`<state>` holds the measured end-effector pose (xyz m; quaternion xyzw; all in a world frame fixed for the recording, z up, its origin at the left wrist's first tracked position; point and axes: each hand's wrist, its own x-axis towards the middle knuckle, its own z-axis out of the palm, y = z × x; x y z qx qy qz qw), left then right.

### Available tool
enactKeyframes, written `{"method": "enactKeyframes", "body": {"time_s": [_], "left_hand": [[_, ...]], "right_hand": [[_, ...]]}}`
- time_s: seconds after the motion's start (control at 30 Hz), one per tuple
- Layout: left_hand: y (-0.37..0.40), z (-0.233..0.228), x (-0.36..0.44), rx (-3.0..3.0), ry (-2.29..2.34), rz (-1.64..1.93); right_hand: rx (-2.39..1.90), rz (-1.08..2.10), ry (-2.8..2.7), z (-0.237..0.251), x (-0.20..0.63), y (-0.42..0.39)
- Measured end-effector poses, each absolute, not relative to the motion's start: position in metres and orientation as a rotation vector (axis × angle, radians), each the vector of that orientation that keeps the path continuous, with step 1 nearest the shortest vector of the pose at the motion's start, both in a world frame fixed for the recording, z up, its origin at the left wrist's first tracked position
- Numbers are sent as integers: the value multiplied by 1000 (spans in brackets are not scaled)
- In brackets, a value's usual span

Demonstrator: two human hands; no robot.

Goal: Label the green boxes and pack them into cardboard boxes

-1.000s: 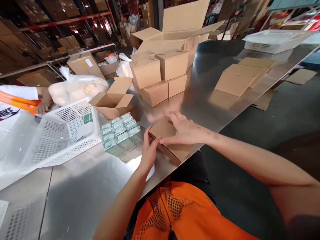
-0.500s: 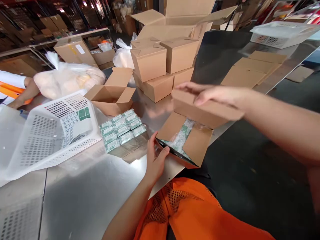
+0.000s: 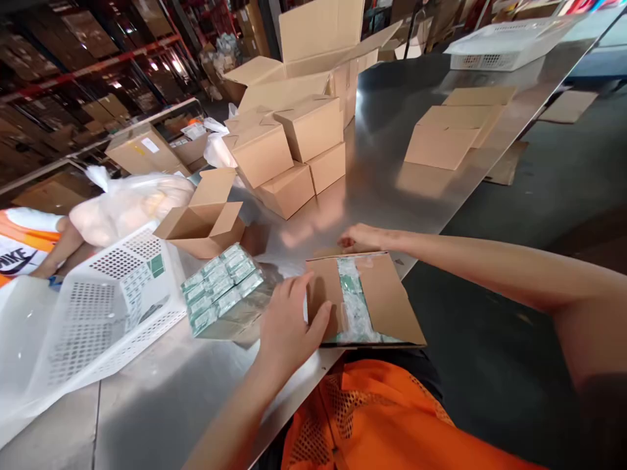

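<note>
Box (image 3: 365,300) at table edge (image 3: 401,196), flaps partly shut over wrapped packs. Left hand (image 3: 289,323), fingers spread, presses the near-left flap flat; right hand (image 3: 362,238) steadies the far side, grip hidden.

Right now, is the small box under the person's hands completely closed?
No. The small box has two flaps folded in with a gap between them, showing wrapped green packs, while the left hand presses one flap.

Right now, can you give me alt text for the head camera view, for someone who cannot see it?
Two bare hands work a small cardboard box at the edge of a steel table: the left hand presses its left flap, the right hand is at its far edge, and plastic-wrapped green packets show through the gap. A block of green packets lies just to its left.
</note>
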<state>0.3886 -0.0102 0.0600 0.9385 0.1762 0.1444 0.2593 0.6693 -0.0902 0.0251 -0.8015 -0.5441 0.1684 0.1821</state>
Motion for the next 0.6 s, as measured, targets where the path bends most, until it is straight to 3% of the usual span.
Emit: {"method": "enactKeyframes", "body": {"time_s": [0.13,0.23,0.4,0.6], "left_hand": [[1,85,417,2920,-283,183],[0,98,435,2980,-526,19],[-1,126,448,2946,-547,-138],[34,139,411,2964,-340,98]], "right_hand": [[-1897,42,-1695,69,661,-117],[-1539,9,-2099,95,639,-144],[-1517,79,-2288,93,608,-163],[-1608,293,-2194,126,627,-191]]}}
